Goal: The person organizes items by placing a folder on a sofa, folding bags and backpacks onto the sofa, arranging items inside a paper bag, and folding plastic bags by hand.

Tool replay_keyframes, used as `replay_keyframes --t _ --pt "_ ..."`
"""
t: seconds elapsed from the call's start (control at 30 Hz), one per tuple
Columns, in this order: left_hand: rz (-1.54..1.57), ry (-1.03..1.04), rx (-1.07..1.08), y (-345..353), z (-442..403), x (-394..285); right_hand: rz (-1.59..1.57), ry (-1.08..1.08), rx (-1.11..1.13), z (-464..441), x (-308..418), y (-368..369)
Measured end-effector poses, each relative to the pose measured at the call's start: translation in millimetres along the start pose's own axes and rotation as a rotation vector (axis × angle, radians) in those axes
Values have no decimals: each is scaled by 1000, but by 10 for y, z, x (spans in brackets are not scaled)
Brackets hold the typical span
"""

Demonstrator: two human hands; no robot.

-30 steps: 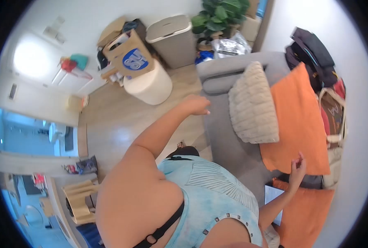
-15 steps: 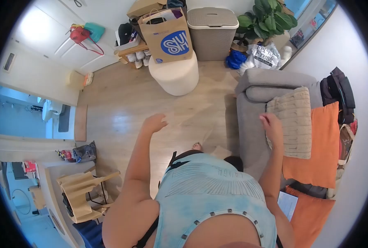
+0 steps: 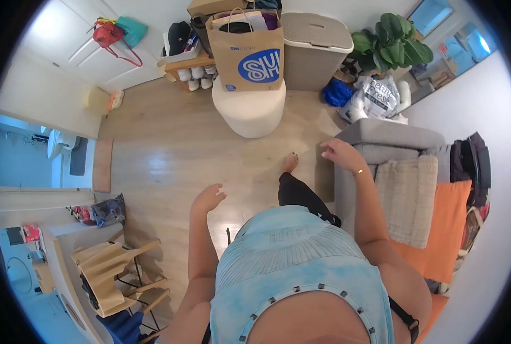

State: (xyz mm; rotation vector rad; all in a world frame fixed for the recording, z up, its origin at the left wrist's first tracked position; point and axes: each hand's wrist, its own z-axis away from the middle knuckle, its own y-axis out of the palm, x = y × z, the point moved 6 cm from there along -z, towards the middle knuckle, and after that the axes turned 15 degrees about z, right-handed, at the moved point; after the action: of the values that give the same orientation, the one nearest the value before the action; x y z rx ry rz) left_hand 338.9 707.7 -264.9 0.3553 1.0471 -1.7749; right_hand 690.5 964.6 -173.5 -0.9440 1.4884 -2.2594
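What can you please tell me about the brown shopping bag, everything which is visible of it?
The brown shopping bag looks like paper and carries a large blue oval with white lettering, small blue print above and a smaller blue mark low on its left. It stands upright on the rounded white stool, its looped handles raised. White, black and purple contents show at its open top. The lidded hamper is just to its right; whether they touch is unclear. Neither hand touches the bag.
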Motion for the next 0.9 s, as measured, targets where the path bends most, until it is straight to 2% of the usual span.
replay_keyframes --t 0.23,0.33,0.4,0.47,0.53,0.57,0.63,0.67,0.73,0.77,0.83,0.87,0.9 --pt "-15 -74 -41 -570 -850 -578 77 -78 174 -1427 -191 -171" --pt "-76 11 -101 -895 -1394 -1172 -11 -107 162 -1994 -203 -521" --pt "-4 230 -323 -1193 -1737 -1721 -48 -136 141 -2412 -166 -882" --pt "23 355 -453 -1430 -1952 -2301 -97 -161 135 -2871 -120 -1009" --pt "90 467 -514 -1586 -2194 -2674 -258 -185 -93 -3331 -92 -1258" --pt "99 461 -514 -1630 -2308 -2803 -252 -185 -83 -3507 -44 -1302" --pt "113 681 -653 -1819 -2404 -3121 -433 -178 -208 -3837 184 -1563" --pt "113 684 -650 -1889 -2504 -3234 -432 -174 -211 -4042 258 -1613" --pt "199 709 -776 -2078 -2626 -3372 -536 -95 -256 -4483 267 -1684" --pt "204 707 -765 -2157 -2736 -3411 -534 -83 -254 -4722 285 -1710" --pt "134 766 -759 -2351 -2966 -3524 -533 10 -439 -5183 220 -1838" --pt "132 790 -743 -2428 -3076 -3553 -531 25 -462 -5349 232 -1865" --pt "65 786 -694 -2480 -3209 -3608 -390 59 -504 -5485 273 -1951"
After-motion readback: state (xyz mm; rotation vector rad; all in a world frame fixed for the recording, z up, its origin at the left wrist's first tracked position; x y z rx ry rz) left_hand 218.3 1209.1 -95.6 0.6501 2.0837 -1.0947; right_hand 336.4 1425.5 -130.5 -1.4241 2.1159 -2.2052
